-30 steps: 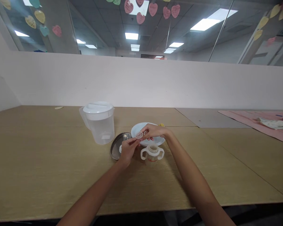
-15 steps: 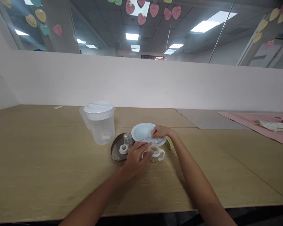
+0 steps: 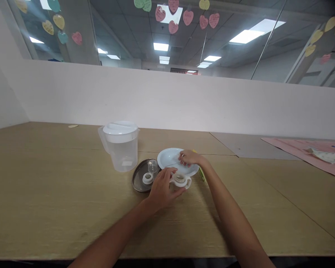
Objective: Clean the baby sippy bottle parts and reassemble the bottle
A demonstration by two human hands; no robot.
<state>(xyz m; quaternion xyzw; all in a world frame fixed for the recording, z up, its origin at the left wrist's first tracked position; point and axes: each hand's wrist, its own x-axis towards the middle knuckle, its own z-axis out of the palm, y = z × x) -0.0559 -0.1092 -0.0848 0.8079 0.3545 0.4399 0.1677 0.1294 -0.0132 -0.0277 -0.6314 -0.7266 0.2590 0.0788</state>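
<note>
My left hand (image 3: 164, 189) is closed round a small clear baby bottle (image 3: 179, 178) with white side handles. The bottle's mouth is uncovered and tilts toward me. Above the white plate (image 3: 165, 154), my right hand (image 3: 189, 158) is closed in a pinch on a thin pale stick (image 3: 171, 164), which points left over the plate; its kind is too small to make out. Left of the bottle, an oval metal tray (image 3: 136, 181) bears a white ring cap (image 3: 147, 178) and a clear dome cover (image 3: 153, 166). My left fingers overlap the tray's right edge.
A clear water pitcher (image 3: 124, 152) with a white lid stands behind the tray. A yellow-green thing (image 3: 202, 174) lies beside the plate's right edge, partly hidden. On the far right, a pink cloth (image 3: 296, 149) carries several items. A flat pale piece (image 3: 73, 126) lies far left.
My left hand has closed round the bottle from below, and the bottle now tilts with its mouth facing me more. My right hand stays over the plate with the stick. The view has shifted slightly.
</note>
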